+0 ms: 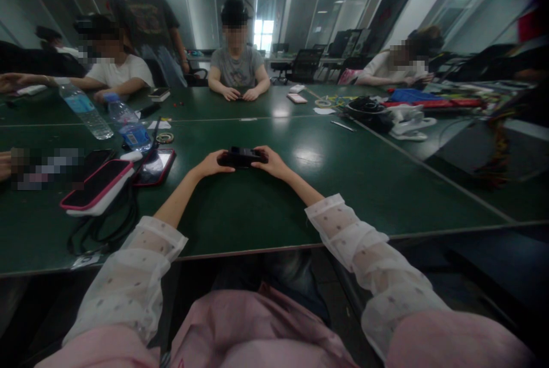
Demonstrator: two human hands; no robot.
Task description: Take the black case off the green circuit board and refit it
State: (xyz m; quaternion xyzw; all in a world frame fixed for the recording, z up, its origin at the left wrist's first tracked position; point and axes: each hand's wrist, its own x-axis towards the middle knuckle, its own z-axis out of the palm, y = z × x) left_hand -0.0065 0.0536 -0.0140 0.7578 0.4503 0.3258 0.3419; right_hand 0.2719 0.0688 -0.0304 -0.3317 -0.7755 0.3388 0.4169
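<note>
A small black boxy object (pixel 242 156) rests on or just above the green table (pixel 257 208), straight in front of me; its exact kind is hard to make out. At its left end, my left hand (pixel 212 163) closes round it with fingers behind and thumb in front. My right hand (pixel 271 161) grips the opposite end in the same way. Both forearms stretch forward over the table edge in sheer white sleeves.
Left of my arm lie a pink-edged phone (pixel 98 184), a red-cased phone (pixel 156 166) and dark straps (pixel 107 225). Two water bottles (pixel 128 122) stand behind. A tape roll (pixel 165 137), a pen (pixel 342 126) and a white cable bundle (pixel 412 122) lie further off. Several people sit opposite.
</note>
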